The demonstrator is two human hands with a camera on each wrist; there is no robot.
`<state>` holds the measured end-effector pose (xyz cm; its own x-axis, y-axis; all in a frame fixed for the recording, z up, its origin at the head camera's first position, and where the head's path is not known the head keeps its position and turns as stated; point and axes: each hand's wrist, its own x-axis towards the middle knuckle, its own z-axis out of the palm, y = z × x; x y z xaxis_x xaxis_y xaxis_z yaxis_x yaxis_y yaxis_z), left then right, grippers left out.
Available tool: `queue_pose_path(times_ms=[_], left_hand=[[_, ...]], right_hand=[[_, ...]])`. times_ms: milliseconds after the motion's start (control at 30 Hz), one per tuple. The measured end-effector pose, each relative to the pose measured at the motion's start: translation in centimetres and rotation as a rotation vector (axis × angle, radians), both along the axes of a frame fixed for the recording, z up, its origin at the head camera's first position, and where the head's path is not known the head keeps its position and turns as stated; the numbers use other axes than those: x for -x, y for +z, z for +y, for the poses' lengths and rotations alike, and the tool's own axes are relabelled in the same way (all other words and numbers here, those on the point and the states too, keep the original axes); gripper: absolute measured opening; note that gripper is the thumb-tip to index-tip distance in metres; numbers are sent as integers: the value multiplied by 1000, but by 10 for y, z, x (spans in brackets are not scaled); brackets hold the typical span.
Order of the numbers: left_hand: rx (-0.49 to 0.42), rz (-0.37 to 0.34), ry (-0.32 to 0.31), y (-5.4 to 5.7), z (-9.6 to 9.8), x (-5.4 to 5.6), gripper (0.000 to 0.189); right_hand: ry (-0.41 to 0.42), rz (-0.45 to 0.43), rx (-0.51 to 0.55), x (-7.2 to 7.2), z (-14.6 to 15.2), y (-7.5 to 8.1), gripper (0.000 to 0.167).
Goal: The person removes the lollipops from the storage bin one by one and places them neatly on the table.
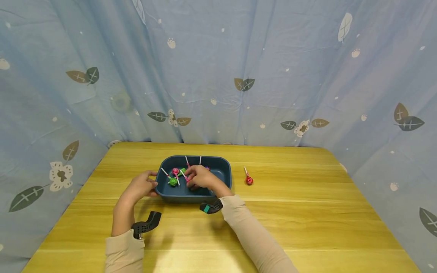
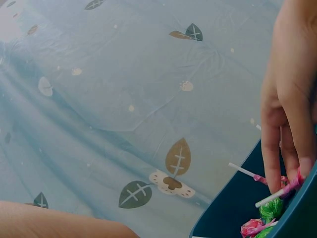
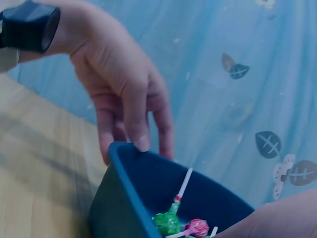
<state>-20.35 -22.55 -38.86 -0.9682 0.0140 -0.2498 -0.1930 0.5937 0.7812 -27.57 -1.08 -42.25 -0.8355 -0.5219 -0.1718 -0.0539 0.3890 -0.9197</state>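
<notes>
A dark blue bin (image 1: 218, 161) stands on the table, with several lollipops inside. My left hand (image 1: 140, 185) grips its left end, thumb over the rim and the other fingers outside. My right hand (image 1: 202, 177) reaches down into the bin and pinches a pink lollipop (image 2: 292, 186) whose white stick points away from the fingers; its candy end is partly hidden. Around the fingertips lie a green lollipop (image 1: 173, 182) and another pink lollipop (image 3: 198, 227). Outside the bin, to its right, a red lollipop (image 1: 249, 181) lies on the wood.
The wooden table (image 1: 307, 212) extends to both sides and in front of the bin. A pale blue curtain (image 1: 218, 76) with leaf prints hangs behind the table and along both sides. Dark camera mounts (image 1: 146, 224) sit on the wrists.
</notes>
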Motion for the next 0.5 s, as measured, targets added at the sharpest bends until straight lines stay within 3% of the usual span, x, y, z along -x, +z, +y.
queue_pose_path(times_ms=[300,500], left_hand=[[7,-3,-4,1,0,0,44],[8,2,-5,1,0,0,44]], right_hand=[[39,-41,77,-4,19,7,39],[68,-89,184,-8,35,12,41]])
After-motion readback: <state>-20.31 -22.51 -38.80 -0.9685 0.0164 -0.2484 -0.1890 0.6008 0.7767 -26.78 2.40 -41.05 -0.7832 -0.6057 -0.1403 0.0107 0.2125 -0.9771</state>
